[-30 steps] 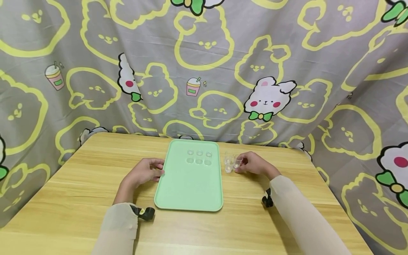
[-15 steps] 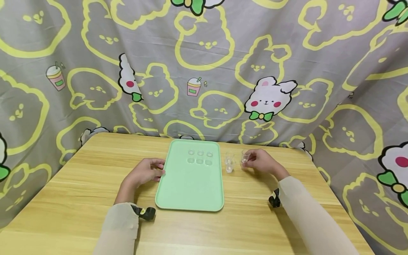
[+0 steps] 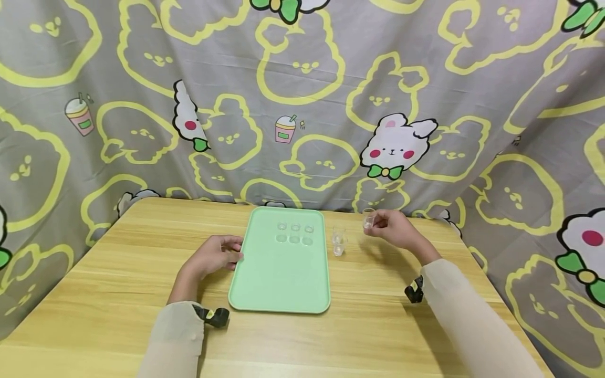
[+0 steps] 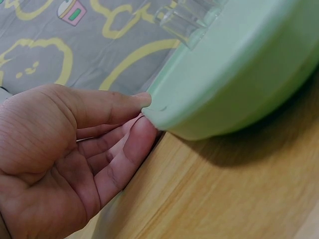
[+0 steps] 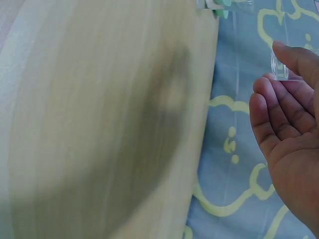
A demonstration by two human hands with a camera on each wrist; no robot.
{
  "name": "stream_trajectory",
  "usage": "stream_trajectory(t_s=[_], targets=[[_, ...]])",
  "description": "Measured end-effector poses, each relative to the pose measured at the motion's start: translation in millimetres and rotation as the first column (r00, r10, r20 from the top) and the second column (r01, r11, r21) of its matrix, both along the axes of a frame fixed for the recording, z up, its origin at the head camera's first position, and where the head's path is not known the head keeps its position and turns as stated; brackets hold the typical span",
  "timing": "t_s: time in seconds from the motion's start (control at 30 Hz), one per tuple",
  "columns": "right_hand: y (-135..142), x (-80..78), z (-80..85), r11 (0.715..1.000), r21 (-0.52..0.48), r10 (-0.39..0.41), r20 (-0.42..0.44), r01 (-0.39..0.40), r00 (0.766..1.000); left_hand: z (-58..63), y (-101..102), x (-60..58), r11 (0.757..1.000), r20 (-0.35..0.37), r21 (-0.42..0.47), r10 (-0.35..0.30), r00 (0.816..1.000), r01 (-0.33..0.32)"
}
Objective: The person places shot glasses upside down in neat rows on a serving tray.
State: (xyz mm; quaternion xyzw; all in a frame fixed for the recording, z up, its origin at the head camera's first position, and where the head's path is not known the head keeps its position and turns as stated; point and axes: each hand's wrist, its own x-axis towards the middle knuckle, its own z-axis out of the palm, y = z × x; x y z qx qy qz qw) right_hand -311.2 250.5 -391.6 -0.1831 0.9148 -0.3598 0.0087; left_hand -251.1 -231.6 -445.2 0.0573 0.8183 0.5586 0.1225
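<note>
I have the right hand (image 5: 294, 129) pinching a clear cup (image 5: 281, 72) in front of a patterned curtain (image 5: 224, 184), a shadow (image 5: 154, 144) across the bench (image 5: 75, 89).

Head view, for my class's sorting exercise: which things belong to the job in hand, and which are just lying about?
Seem part of the job:
right grip, holding a clear cup
left grip, pinching the edge of the green tray
tray cups, clear, standing on it
side cups, clear, right of the tray

Seem just surroundings:
wooden table
patterned curtain
black wrist device at each cuff
</note>
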Motion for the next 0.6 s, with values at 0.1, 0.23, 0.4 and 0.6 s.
stream_trajectory(t_s=[0.1, 0.23, 0.4, 0.6], targets=[[-3, 1.2, 5.2, 1.000, 0.013, -0.006, -0.011, 0.006, 1.000, 0.4, 0, 0.5, 1.000, 0.001, 0.003, 0.001, 1.000, -0.001], [-8, 2.7, 11.0, 1.000, 0.027, 0.004, -0.019, -0.004, 1.000, -0.1, 0, 0.4, 1.000, -0.002, 0.002, 0.002, 1.000, -0.002], [-17, 6.4, 17.3, 0.999, 0.027, 0.041, -0.024, -0.040, 0.999, -1.5, 0, 0.0, 1.000, -0.005, -0.003, 0.000, 1.000, 0.000], [-30, 10.2, 23.5, 0.997, 0.035, 0.076, -0.040, -0.075, 0.996, -1.8, 0, -0.2, 1.000, -0.002, -0.005, 0.002, 1.000, -0.002]])
